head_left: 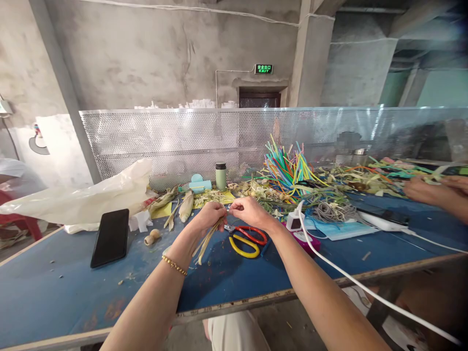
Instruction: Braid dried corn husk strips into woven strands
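My left hand [211,216] is closed on a bundle of pale dried leaf strips [205,242] that hang down toward me over the blue table [66,287]. My right hand [245,211] pinches the top end of the same strips, its fingertips meeting those of the left hand. A gold bracelet [174,265] circles my left wrist. Just beyond and under my hands lie red-handled scissors [250,232] and yellow-handled scissors [244,247].
A black phone [110,237] lies at the left, by a crumpled plastic sheet [91,195]. A white cable [343,275] crosses the right side. Colourful strips [288,168], a green bottle [221,176], a perforated metal screen [183,141] behind. Another person's hands [435,189] work at right.
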Tool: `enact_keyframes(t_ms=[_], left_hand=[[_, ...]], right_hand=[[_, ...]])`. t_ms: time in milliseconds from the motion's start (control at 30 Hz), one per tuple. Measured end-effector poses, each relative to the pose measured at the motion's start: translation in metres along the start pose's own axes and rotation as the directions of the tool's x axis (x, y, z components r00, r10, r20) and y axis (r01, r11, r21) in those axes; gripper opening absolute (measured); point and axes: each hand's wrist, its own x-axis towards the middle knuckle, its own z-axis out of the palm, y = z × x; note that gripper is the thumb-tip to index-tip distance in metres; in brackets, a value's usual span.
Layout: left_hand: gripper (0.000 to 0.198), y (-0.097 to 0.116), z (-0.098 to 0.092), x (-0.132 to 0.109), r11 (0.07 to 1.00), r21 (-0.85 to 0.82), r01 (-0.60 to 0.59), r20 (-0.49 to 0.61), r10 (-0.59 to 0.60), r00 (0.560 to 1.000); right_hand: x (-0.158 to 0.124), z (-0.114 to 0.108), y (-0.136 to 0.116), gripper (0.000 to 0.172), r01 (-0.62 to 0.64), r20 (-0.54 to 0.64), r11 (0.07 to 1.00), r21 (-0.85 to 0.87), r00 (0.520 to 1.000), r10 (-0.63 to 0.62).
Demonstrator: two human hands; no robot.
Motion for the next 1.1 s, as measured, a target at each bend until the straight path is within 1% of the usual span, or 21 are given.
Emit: enact_keyframes(t_ms=[67, 167, 233, 367, 467, 567, 633, 700, 767, 833, 933, 1000, 1100], left_hand=[[0.022, -0.001, 0.0, 0.001, 1.0, -0.015, -0.002, -0.003, 0.002, 1.0], [0.021, -0.001, 0.0, 0.001, 0.999, -0.039, 0.001, -0.03, -0.002, 1.0], [0.018, 0.002, 0.001, -0.001, 0.998, -0.056, -0.001, -0.046, -0.002, 0.999], [0.015, 0.006, 0.004, -0.005, 0.998, -0.061, -0.013, -0.072, 0.009, 0.997], [0.014, 0.005, 0.004, -0.004, 0.999, -0.015, -0.041, -0.077, 0.039, 0.996], [0.013, 0.001, 0.004, 0.0, 0.989, 0.094, -0.118, -0.078, 0.125, 0.989], [0.013, -0.002, 0.004, 0.002, 0.974, 0.171, -0.149, -0.098, 0.168, 0.981], [0.011, -0.002, 0.004, 0.002, 0.957, 0.243, -0.158, -0.149, 0.198, 0.969], [0.008, -0.002, 0.005, 0.002, 0.942, 0.293, -0.163, -0.209, 0.229, 0.951], [0.006, -0.001, 0.006, 0.002, 0.935, 0.31, -0.173, -0.247, 0.255, 0.935], [0.008, 0.001, 0.006, 0.001, 0.932, 0.311, -0.188, -0.267, 0.276, 0.923], [0.009, 0.001, 0.005, 0.001, 0.93, 0.322, -0.178, -0.274, 0.271, 0.923], [0.009, 0.002, 0.003, 0.0, 0.938, 0.317, -0.139, -0.265, 0.228, 0.937]], right_hand=[[-0.001, 0.004, -0.003, 0.011, -0.041, 0.02, 0.995, 0.096, 0.999, 0.039], [-0.002, 0.01, -0.007, 0.011, -0.131, 0.048, 0.959, 0.25, 0.991, 0.123], [-0.001, 0.014, -0.007, 0.01, -0.17, 0.044, 0.938, 0.303, 0.985, 0.165], [0.001, 0.02, -0.007, 0.008, -0.194, -0.014, 0.931, 0.309, 0.978, 0.208], [0.003, 0.024, -0.008, 0.01, -0.21, -0.065, 0.924, 0.319, 0.968, 0.242], [0.002, 0.025, -0.012, 0.012, -0.237, -0.026, 0.887, 0.396, 0.963, 0.269], [0.001, 0.026, -0.015, 0.02, -0.257, 0.023, 0.846, 0.468, 0.96, 0.279], [0.001, 0.028, -0.016, 0.025, -0.259, 0.046, 0.815, 0.519, 0.96, 0.276], [0.002, 0.03, -0.015, 0.022, -0.249, 0.045, 0.803, 0.542, 0.962, 0.268], [0.003, 0.032, -0.012, 0.021, -0.258, 0.031, 0.803, 0.537, 0.957, 0.287], [0.005, 0.034, -0.009, 0.019, -0.3, 0.018, 0.788, 0.538, 0.939, 0.345], [0.005, 0.032, -0.01, 0.016, -0.318, 0.031, 0.766, 0.558, 0.931, 0.364], [0.003, 0.028, -0.012, 0.01, -0.32, 0.049, 0.742, 0.589, 0.931, 0.363]])
